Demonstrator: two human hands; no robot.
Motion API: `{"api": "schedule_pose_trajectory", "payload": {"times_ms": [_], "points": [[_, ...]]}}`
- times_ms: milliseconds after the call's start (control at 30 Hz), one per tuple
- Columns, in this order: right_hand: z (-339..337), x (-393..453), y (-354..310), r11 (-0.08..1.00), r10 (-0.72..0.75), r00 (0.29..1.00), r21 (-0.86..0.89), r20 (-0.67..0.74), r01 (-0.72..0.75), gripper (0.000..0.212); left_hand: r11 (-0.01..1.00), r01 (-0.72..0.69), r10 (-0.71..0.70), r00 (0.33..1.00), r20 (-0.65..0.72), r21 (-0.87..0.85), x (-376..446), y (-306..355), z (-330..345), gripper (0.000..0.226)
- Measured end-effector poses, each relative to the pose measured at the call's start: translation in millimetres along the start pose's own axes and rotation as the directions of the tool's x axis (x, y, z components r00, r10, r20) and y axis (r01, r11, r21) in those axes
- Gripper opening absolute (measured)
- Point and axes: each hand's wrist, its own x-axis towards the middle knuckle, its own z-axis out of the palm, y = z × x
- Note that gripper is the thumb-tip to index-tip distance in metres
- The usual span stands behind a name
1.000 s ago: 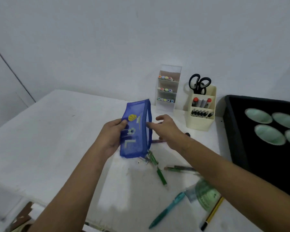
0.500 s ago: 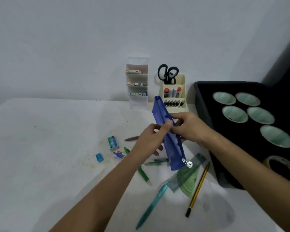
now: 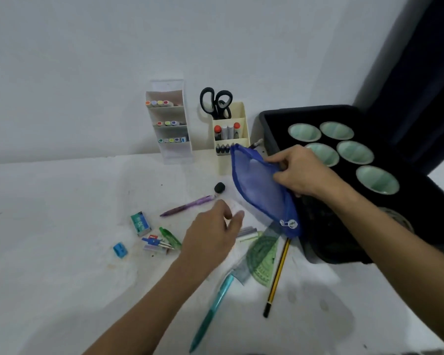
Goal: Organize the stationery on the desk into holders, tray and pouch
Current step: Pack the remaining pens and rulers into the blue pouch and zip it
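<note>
White desk [image 3: 49, 226] against a bare white wall [image 3: 87, 60], black tray [image 3: 272, 119] at right. I see my right hand [image 3: 300, 172] pinching the blue mesh pouch [image 3: 259, 190] above the desk beside the cream holder [image 3: 239, 111]. My left hand [image 3: 210, 237] hovers, fingers loosely curled and empty, over scattered pens, near the purple pen [image 3: 187, 206].

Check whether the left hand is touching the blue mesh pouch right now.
Apart. The head view shows bare white desk between the left hand and the blue mesh pouch, which only the right hand grips.
</note>
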Motion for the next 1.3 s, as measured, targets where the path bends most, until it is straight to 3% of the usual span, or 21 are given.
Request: {"api": "schedule_pose_trajectory", "payload": {"times_ms": [100, 200, 267, 467, 667, 800, 933, 1167, 1300], "points": [[1.7, -5.2, 2.4, 0.993, -0.044, 0.999, -0.11, -0.002, 0.044, 0.047, 0.931, -0.171, 0.088, 0.962, 0.259, 0.321, -22.1, 17.6, 14.8, 0.035], [2.7, -10.3, 8.9, 0.987, -0.059, 0.998, -0.147, 0.038, 0.064, 0.049, 0.868, -0.259, 0.111, 0.933, 0.342, 0.424, -28.4, 21.6, 24.6, 0.036], [4.1, -12.0, 16.1, 0.985, -0.091, 0.993, -0.144, 0.074, 0.101, 0.047, 0.874, -0.229, 0.072, 0.933, 0.352, 0.429, -27.5, 20.7, 27.1, 0.034], [11.9, -7.8, 27.4, 0.976, -0.144, 0.989, -0.168, -0.019, 0.139, 0.035, 0.984, -0.018, -0.058, 0.908, 0.414, 0.177, -18.4, 9.1, 6.1, 0.021], [23.0, -10.6, 30.1, 0.936, -0.237, 0.966, -0.291, -0.099, 0.199, 0.035, 0.991, 0.135, -0.128, 0.919, 0.373, 0.008, -5.3, 3.3, -60.2, 0.023], [27.5, -13.0, 31.8, 0.933, -0.253, 0.958, -0.295, -0.133, 0.206, 0.034, 0.933, 0.287, -0.219, 0.931, 0.292, -0.216, 4.8, 7.8, -80.6, 0.026], [29.0, -11.7, 32.6, 0.941, -0.242, 0.959, -0.275, -0.147, 0.195, 0.033, 0.806, 0.42, -0.266, 0.886, 0.379, -0.417, 27.6, 22.2, -58.2, 0.027], [29.2, -9.9, 35.2, 0.955, -0.249, 0.953, -0.208, -0.175, 0.212, 0.028, 0.828, 0.39, -0.285, 0.911, 0.298, -0.402, 60.5, 45.9, 14.0, 0.011], [28.4, -8.9, 38.1, 0.961, -0.255, 0.951, -0.155, -0.177, 0.229, 0.026, 0.904, 0.32, -0.21, 0.91, 0.358, -0.283, 64.8, 52.0, 29.9, 0.022]]}}
